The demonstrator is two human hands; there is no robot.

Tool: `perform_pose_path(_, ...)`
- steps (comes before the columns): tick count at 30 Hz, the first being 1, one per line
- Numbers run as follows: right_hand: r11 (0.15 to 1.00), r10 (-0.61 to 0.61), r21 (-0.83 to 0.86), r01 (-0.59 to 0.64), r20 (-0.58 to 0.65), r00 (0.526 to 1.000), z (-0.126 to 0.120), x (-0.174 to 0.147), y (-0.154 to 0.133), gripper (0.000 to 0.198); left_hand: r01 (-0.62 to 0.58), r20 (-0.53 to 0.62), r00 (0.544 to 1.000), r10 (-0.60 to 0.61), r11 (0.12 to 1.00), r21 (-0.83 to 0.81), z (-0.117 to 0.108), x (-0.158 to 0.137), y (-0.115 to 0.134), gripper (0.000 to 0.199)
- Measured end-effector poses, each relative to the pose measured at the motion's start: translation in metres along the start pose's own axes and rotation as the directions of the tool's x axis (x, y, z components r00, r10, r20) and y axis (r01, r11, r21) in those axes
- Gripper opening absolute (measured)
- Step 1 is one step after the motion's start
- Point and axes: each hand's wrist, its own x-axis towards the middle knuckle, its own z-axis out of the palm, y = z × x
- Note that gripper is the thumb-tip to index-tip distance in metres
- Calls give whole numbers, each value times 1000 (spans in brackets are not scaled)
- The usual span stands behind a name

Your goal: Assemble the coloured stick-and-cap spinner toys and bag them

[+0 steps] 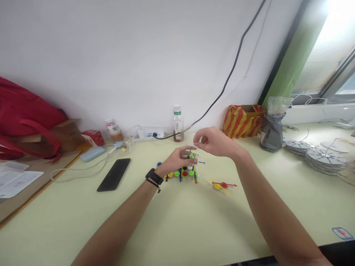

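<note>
My left hand point(177, 160), with a black watch point(154, 176) on the wrist, is closed at the thumb and fingers around a small plastic piece with green and white parts point(192, 156). Just above it to the right, my right hand point(215, 142) is pinched, fingertips pointing down at that piece; what they hold is too small to make out. Below the left hand stands a cluster of small round plastic pieces with arrow-shaped pointers point(185, 174), in red, green, yellow, blue and black, partly hidden by the hand. A red arrow piece point(224, 184) and a yellow arrow piece point(217, 187) lie apart to the right.
A black phone point(114, 175) lies on the left. Along the wall stand a drink bottle point(178, 127), a power strip point(151, 133) and a striped bag point(240, 122). Stacks of grey discs point(325, 161) are at the right; a red bag point(24, 114) is far left.
</note>
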Motion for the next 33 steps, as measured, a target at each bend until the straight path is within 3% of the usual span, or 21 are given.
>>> perform_pose_path(4,999,7,38,2,-254,967,-15,-3,0,18,-29,-98,995,22,997,-68,-4,2,-2,68)
perform_pose_path(6,999,39,-5,-43,-291,956,-25,-7,3,18,-29,-126,992,15,994,-109,-6,3,-3,67)
perform_pose_path(7,996,65,-39,-76,-234,970,-29,-10,5,20,-21,-126,992,7,994,-111,-7,2,-3,67)
perform_pose_path(9,984,136,-122,-133,16,991,-30,-19,14,24,-11,-125,992,0,996,-93,-8,0,-2,68)
perform_pose_path(10,974,180,-165,-153,167,969,-27,-26,19,25,-18,-137,991,6,996,-89,-7,-3,-1,68)
perform_pose_path(12,955,267,-233,-182,417,869,-13,-41,29,25,-17,-146,989,3,995,-95,-4,-13,0,69)
perform_pose_path(14,949,304,-245,-199,534,789,6,-60,36,30,19,-124,992,-32,995,-100,1,-26,1,72)
perform_pose_path(16,945,326,-223,-240,567,757,22,-78,41,28,63,-114,991,-74,994,-94,8,-43,0,76)
perform_pose_path(20,939,343,-191,-286,480,807,37,-102,42,6,129,-124,983,-132,991,-27,20,-74,-4,75)
perform_pose_path(26,913,399,-218,-346,296,868,45,-112,45,10,146,-148,978,-149,989,-25,31,-95,-11,67)
perform_pose_path(30,915,359,122,-386,194,913,42,-110,47,9,138,-141,981,-136,990,1,34,-97,-17,61)
perform_pose_path(33,830,303,478,-289,49,952,28,-101,36,22,134,-136,982,-130,991,26,34,-97,-20,64)
